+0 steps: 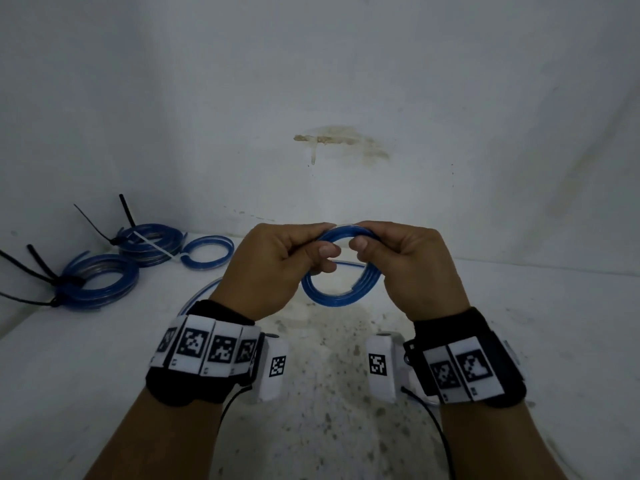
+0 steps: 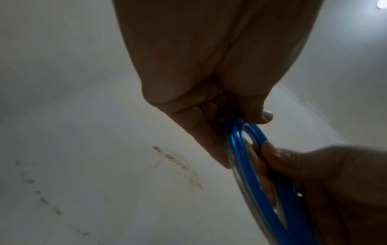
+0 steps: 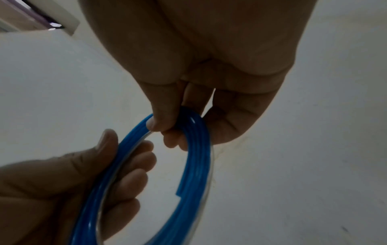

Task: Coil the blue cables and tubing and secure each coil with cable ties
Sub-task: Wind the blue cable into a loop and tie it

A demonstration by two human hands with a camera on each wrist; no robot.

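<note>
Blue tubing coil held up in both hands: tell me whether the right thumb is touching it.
Touching. The right wrist view shows the right hand with its thumb pressed onto the blue tubing coil, fingers curled behind it.

— Is any writing showing anywhere on the wristbands [image 1: 207, 348]?

— Nothing readable is showing. The white tiles on both bands are carrying only black-and-white square code patterns, no letters or digits.

— And the white blocks [image 1: 275, 370] hanging at the inner wrists?

— Each is displaying one more such pattern, nothing that is reading as a word. The tiny dark marks under the tiles are staying too small to make out.

— Is the blue tubing [image 1: 334, 292] or the cable ties [image 1: 31, 261] bearing a brand or number?

— No print is appearing on either, and the wall [image 1: 329, 81] is showing only a brownish stain.
</note>
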